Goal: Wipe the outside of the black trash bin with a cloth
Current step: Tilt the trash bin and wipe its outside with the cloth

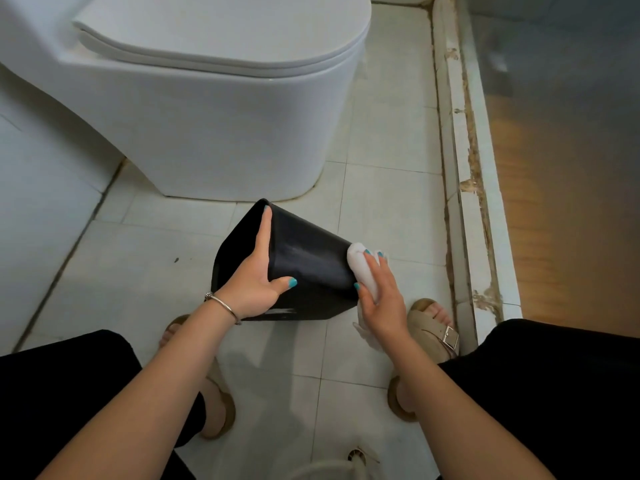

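Observation:
The black trash bin (308, 261) lies tipped on its side above the tiled floor, its wide rim end to the left and its narrower base to the right. My left hand (256, 275) grips the rim end, fingers over the edge and thumb on the outer wall. My right hand (381, 299) holds a bunched white cloth (362, 268) pressed against the bin's right end, near the base. Part of the cloth hangs below the hand. A pale smear shows on the bin's lower side.
A white toilet (214, 109) with its lid down stands just behind the bin. A raised, stained white curb (464, 188) runs along the right. My feet in beige sandals (436, 327) rest on the grey floor tiles (145, 265) below the bin.

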Demonstrator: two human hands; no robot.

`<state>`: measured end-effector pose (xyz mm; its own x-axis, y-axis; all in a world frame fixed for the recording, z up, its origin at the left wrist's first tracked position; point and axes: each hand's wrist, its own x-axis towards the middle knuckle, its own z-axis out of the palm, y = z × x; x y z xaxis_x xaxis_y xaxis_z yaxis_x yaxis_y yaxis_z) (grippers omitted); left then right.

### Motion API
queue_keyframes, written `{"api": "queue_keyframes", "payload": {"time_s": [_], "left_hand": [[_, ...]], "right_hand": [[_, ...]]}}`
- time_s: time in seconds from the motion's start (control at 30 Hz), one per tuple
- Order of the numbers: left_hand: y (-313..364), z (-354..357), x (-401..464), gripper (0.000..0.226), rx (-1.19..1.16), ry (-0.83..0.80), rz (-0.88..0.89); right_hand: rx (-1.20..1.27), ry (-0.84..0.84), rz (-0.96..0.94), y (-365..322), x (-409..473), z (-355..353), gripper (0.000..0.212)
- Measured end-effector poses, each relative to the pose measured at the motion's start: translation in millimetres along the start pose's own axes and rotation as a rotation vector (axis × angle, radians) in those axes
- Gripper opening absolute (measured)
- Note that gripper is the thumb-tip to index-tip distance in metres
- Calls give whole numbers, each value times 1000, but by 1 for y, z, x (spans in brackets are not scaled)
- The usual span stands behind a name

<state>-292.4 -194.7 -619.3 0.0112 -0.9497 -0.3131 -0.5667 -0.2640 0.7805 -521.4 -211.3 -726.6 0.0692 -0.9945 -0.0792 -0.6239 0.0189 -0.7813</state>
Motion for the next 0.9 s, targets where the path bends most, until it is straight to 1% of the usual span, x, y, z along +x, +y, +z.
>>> {"api": "queue_keyframes", "payload": {"time_s": [0.07,0.13,0.3,0.4,0.47,0.53,0.57,0.6,0.67,0.7,0.73,0.83,0.9], "left_hand": [[-2,1,-2,112,1,17,-18],[-4,1,-4,112,-12,33,-36],[-8,0,-1,113,-35,14,-28],[-11,-1,-1,113,-57,-9,-30],[-11,0,-2,113,-55,-26,-26],[-12,1,-2,112,-44,-48,-3],[-12,1,-1,112,-37,-56,7],[-12,1,-1,112,-31,-61,14],[-9,1,0,111,-29,-67,15],[-8,1,-1,110,-31,-63,17],[-7,2,-2,110,-31,-55,24],[-7,6,-3,112,-22,-26,41],[-8,6,-3,114,-21,-19,54]], "right_hand": [[0,-4,44,-7,3,0,58],[-20,-16,49,-18,4,-1,58],[-17,-113,-178,-63,4,1,60],[62,-199,-231,-93,7,6,60],[203,-165,-232,-102,8,8,58],[321,-56,-206,-99,8,10,55],[314,-29,-192,-97,7,10,55],[252,-42,-182,-95,6,10,55],[49,-148,-182,-94,2,10,57],[-15,-182,-193,-93,0,10,60],[-33,-187,-213,-93,-1,12,62],[-25,-120,-294,-97,-2,17,58],[-27,-92,-302,-99,-1,19,56]]}}
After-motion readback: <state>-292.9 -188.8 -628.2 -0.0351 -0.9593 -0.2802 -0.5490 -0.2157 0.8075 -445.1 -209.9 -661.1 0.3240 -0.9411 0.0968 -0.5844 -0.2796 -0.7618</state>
